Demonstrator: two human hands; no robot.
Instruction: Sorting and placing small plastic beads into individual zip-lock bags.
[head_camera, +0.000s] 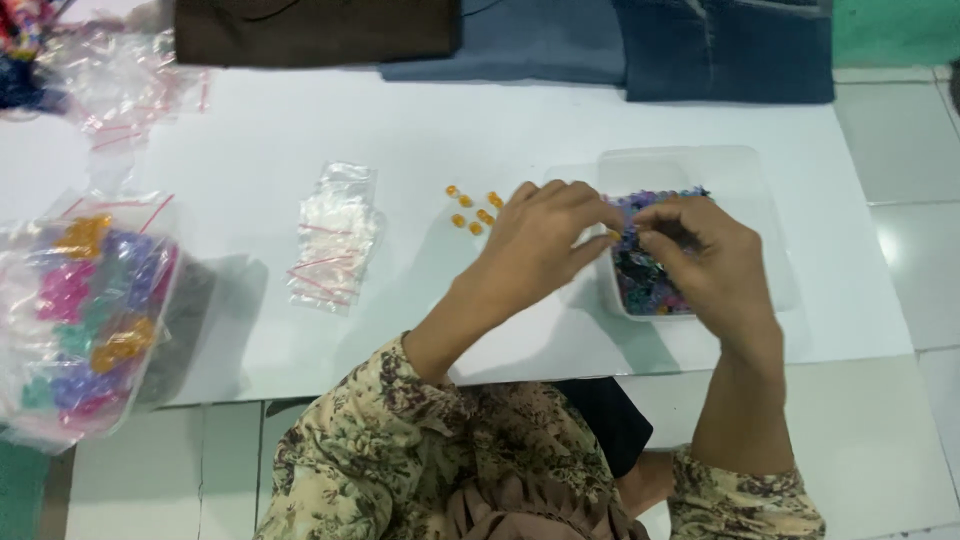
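My left hand (540, 240) and my right hand (700, 255) meet fingertip to fingertip over the near left edge of a clear plastic container (740, 175) full of small mixed-colour beads (645, 285). Both hands pinch something small between them, an orange bead (612, 234) showing at the left fingertips. Just left of my left hand, several loose orange beads (472, 210) lie on the white board (400, 130). My sleeves are a floral fabric.
A stack of small empty zip bags (335, 235) lies left of the beads. A large clear bag of coloured bead packs (90, 310) sits at the far left edge. More plastic bags (120, 70) at the back left; folded brown and blue cloths (520, 35) along the back.
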